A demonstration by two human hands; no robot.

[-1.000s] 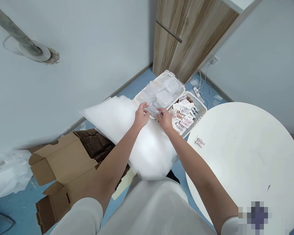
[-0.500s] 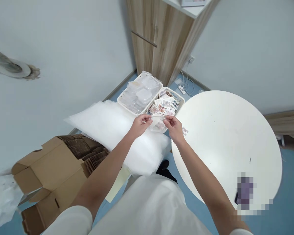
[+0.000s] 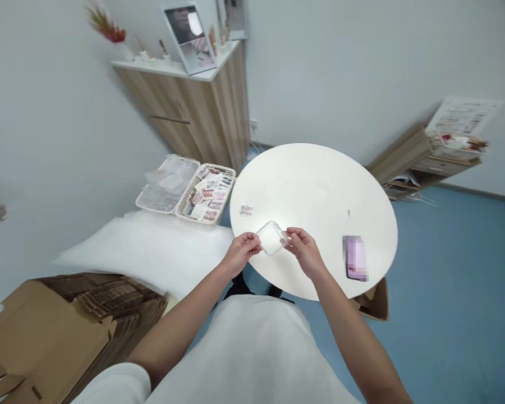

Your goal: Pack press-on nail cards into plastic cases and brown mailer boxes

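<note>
A small clear plastic box is held above the near left part of the round white table. My left hand pinches its left corner between thumb and fingers. On the opposite side, my right hand grips the right corner. Nothing can be made out inside the box. Just beyond it on the tabletop lies a small set of pinkish false nails. A white basket of nail cards stands left of the table, beside another basket full of clear plastic boxes.
A pixelated purple phone-like object lies at the table's right. White foam sheets and flattened cardboard boxes are stacked on my left. A wood-grain cabinet stands behind, a low shelf at the right.
My view has turned right. Both hands have moved from in front of the baskets to over the table, still holding the clear box, which is now tilted so its square outline shows.
</note>
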